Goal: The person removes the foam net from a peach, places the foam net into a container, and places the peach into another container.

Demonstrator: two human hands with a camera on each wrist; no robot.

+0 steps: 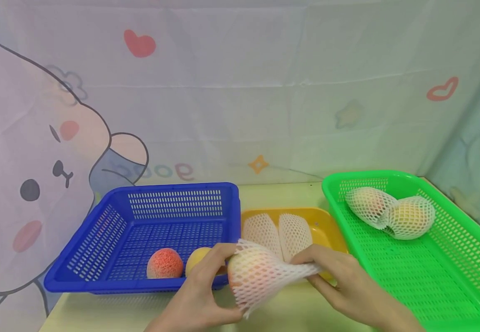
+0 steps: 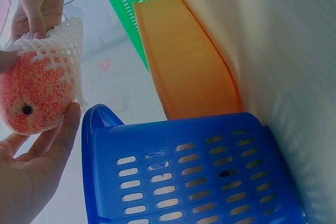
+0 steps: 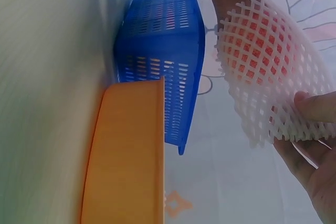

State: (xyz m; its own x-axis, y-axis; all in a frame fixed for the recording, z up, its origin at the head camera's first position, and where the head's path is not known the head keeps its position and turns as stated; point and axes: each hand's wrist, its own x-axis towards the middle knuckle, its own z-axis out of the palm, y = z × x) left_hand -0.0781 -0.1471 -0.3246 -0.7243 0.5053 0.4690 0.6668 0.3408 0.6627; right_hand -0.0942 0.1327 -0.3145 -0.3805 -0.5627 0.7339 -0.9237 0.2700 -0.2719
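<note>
In the head view my left hand [image 1: 196, 293] grips a red-speckled round fruit [image 2: 34, 90], fingers on one side and thumb on the other. A white foam net sleeve [image 1: 260, 276] covers most of this fruit; its bare end with a dark spot shows in the left wrist view. My right hand [image 1: 341, 276] pinches the sleeve's gathered tail, to the right of the fruit. Both hands are above the table, in front of a yellow tray [image 1: 322, 216]. Inside that tray lie two flat foam sleeves [image 1: 295, 233], partly hidden by my hands.
To the left stands a blue basket [image 1: 140, 285] with a red fruit [image 1: 165, 263] and a yellow fruit [image 1: 197, 258], the latter partly behind my left hand. On the right a green basket [image 1: 401, 276] holds two sleeved fruits [image 1: 413, 216]. A printed cloth [image 1: 231, 106] hangs behind.
</note>
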